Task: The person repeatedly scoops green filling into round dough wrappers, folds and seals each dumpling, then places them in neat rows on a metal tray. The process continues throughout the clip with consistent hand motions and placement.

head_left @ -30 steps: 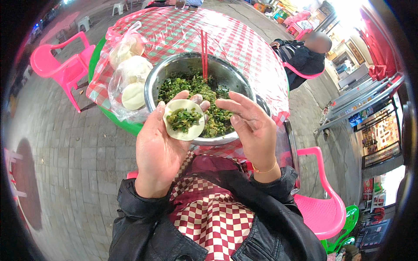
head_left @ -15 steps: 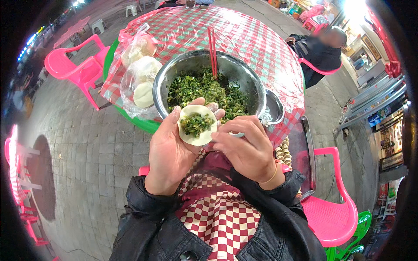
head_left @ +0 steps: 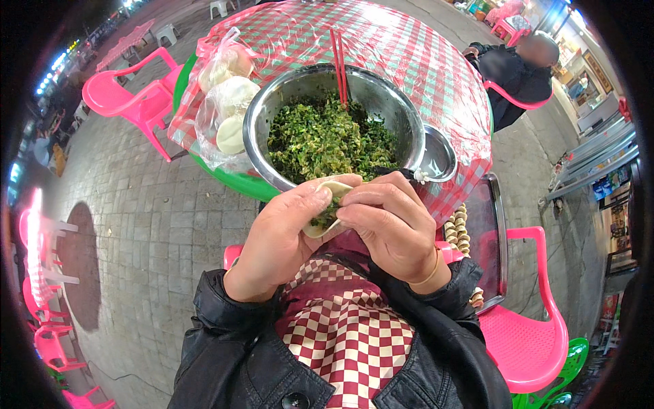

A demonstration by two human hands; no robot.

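Note:
A pale round wrapper [head_left: 320, 227] with green chopped filling is half folded between my hands. My left hand [head_left: 286, 235] cradles it from the left, thumb at its upper edge; my right hand [head_left: 395, 228] pinches its right edge with thumb and fingers. Just beyond them is a steel bowl [head_left: 256, 128] of chopped green filling [head_left: 320, 129], with red chopsticks [head_left: 338, 61] standing in it. A bag of stacked pale wrappers [head_left: 229, 134] lies at the bowl's left. At its right, a small steel dish [head_left: 437, 155] holds liquid.
A checked plastic-covered round table [head_left: 449, 75] bears the bowls. A tray [head_left: 493, 238] with rows of shaped dumplings [head_left: 459, 232] sits at my right on a pink chair [head_left: 518, 334]. A seated person [head_left: 511, 75] is beyond the table's right; another pink chair [head_left: 109, 99] stands left.
The wrapper has gone from lying open and flat in my left palm to being folded up around its filling. My right hand has moved onto its edge and closed on it.

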